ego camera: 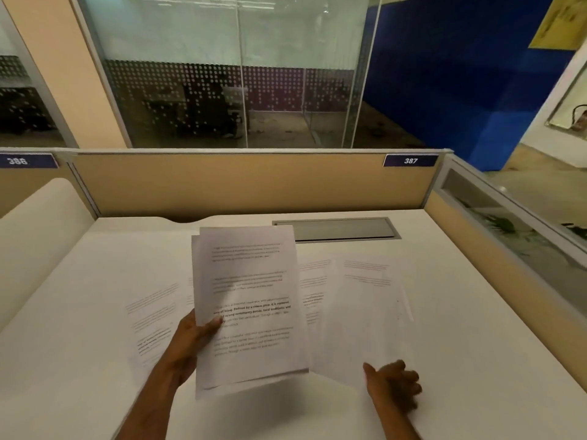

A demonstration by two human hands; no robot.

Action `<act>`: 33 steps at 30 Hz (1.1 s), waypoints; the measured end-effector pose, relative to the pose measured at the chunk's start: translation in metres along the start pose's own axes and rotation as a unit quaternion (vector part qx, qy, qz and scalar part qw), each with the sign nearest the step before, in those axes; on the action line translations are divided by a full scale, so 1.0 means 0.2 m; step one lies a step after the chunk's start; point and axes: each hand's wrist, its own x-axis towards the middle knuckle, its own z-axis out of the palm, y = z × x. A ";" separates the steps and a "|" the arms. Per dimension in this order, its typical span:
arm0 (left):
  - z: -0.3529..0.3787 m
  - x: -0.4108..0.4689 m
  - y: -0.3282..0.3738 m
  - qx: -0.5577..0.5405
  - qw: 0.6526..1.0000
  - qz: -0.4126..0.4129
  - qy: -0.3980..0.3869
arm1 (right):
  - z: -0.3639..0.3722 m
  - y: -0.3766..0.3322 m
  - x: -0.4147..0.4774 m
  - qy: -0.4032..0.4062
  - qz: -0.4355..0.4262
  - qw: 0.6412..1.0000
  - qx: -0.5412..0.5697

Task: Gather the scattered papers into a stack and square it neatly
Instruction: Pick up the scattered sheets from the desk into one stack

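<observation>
My left hand [190,341] holds a small stack of printed papers [251,306] lifted above the white desk [476,360], thumb on top at the stack's left edge. The sheets in the stack are slightly offset at the top and bottom. My right hand [392,384] rests on the near edge of a loose sheet [365,312] that lies flat on the desk to the right; its fingers are curled and the thumb points left. Another loose sheet [152,322] lies on the desk to the left, and one more sheet [313,290] peeks out behind the held stack.
A grey cable hatch [343,229] is set into the desk at the back. A tan partition [241,182] with label 387 closes the far side, and a glass-topped divider [508,223] runs along the right. A neighbouring desk [35,223] is at left.
</observation>
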 end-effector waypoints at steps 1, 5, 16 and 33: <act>0.01 0.00 0.00 0.001 1.000 0.000 0.000 | 0.02 0.04 0.03 -0.005 0.006 1.000 -0.010; 0.05 0.02 0.01 -0.002 1.000 0.003 0.002 | 0.01 0.00 0.10 -0.044 0.075 0.995 0.040; 0.06 0.10 0.00 -0.019 1.000 0.013 -0.012 | -0.64 -0.34 0.19 0.125 -0.119 0.942 0.286; 0.07 0.14 0.01 -0.010 0.999 -0.004 0.040 | 0.01 -0.57 0.42 -0.002 -0.329 0.938 -0.113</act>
